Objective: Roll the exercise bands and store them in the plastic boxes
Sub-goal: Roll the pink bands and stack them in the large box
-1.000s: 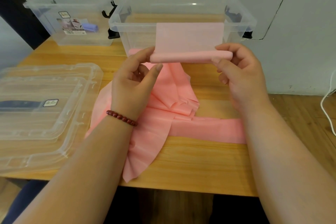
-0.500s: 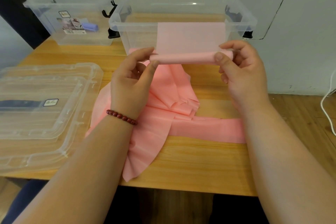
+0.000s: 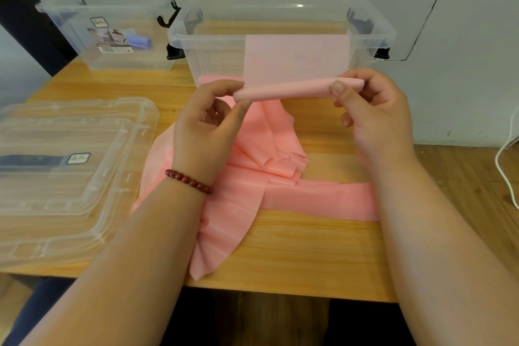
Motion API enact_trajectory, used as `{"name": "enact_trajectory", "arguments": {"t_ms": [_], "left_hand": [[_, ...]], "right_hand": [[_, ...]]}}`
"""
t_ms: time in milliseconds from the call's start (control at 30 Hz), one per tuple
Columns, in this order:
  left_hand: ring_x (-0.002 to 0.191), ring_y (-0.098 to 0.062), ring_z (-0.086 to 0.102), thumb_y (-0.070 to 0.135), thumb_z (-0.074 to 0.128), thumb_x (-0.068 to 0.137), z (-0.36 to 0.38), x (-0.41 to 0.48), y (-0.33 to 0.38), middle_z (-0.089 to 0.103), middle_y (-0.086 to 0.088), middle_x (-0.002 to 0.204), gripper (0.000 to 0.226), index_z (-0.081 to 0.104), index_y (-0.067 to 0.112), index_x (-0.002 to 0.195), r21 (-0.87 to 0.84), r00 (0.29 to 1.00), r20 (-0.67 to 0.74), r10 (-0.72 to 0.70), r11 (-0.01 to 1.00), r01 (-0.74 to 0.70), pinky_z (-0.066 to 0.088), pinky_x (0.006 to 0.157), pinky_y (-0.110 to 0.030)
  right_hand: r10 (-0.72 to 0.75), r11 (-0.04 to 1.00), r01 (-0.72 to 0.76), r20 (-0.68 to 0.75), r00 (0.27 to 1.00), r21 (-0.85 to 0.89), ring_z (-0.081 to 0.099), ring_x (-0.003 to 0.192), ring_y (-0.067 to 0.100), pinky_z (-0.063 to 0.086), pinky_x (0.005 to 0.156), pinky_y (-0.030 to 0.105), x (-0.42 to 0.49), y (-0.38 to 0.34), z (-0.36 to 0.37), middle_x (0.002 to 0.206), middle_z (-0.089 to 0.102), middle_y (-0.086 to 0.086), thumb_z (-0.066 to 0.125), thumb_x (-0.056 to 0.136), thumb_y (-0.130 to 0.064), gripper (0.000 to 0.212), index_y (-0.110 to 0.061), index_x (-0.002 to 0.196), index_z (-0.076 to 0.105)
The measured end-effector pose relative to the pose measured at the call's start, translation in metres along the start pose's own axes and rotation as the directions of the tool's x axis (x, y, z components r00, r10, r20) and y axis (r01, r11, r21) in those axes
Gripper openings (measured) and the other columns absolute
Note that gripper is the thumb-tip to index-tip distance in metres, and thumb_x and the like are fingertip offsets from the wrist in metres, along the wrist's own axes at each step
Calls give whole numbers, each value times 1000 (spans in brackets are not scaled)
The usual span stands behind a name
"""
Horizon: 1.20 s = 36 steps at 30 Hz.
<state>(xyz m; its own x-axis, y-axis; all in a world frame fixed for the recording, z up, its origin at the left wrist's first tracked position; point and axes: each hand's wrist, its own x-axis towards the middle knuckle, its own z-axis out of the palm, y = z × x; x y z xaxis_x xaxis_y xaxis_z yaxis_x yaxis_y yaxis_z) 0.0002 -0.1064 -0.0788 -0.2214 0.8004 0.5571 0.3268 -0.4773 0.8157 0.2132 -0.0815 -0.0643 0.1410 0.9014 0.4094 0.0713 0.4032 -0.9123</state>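
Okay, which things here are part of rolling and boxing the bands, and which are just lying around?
In the job: pink band, pinched at its rolled part by left hand and right hand; near clear box; far clear box holding a purple roll.
Lying about: stacked lids; white cable.

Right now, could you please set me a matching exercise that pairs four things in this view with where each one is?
Things:
1. rolled pink band end
2. purple roll
3. clear lids
4. bead bracelet

Places:
A. worn on a wrist
B. inside the far-left box
C. pinched between the left hand and the right hand
D. stacked at the left of the table

Pairs: 1-C, 2-B, 3-D, 4-A
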Motion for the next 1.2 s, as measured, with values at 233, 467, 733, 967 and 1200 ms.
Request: {"name": "enact_trajectory", "arguments": {"t_ms": [233,467,733,967,1200], "left_hand": [[64,1,46,18,67,89,1,-1,0,59,16,82,19,64,28,105,-19,1000,-9,-8,1000,8,40,67,-13],[63,-2,46,13,73,84,0,2,0,64,24,86,28,63,31,103,-56,1000,20,-1,998,2,44,67,-16],[75,-8,55,16,71,86,1,1,-5,68,11,87,32,65,34,111,-62,1000,-24,-21,998,19,51,73,-28],[85,12,57,8,66,88,3,1,-10,63,16,94,43,52,17,128,20,996,-15,87,996,-87,43,83,-10],[82,6,56,11,61,92,3,2,-16,62,23,89,37,54,15,127,37,990,-7,138,990,-138,45,81,-17]], "right_hand": [[-19,1000,19,-5,1000,16,51,73,17,40,63,28,0,0,1,79,55,-4,71,78,-29,14,-36,87,62],[-9,1000,9,-2,1000,-2,51,67,10,42,62,26,0,-3,0,74,57,-16,69,80,-35,7,-35,83,63],[20,999,-23,66,998,47,49,58,13,42,53,23,-2,-7,3,70,55,-7,68,85,-16,16,-25,92,57],[17,999,-20,75,997,37,48,62,11,45,57,19,-3,-7,4,87,51,-3,70,84,-6,31,-27,102,55],[59,996,-63,56,997,61,50,64,9,46,60,20,-2,-7,4,89,56,-1,70,85,-6,28,-25,101,58]]}}
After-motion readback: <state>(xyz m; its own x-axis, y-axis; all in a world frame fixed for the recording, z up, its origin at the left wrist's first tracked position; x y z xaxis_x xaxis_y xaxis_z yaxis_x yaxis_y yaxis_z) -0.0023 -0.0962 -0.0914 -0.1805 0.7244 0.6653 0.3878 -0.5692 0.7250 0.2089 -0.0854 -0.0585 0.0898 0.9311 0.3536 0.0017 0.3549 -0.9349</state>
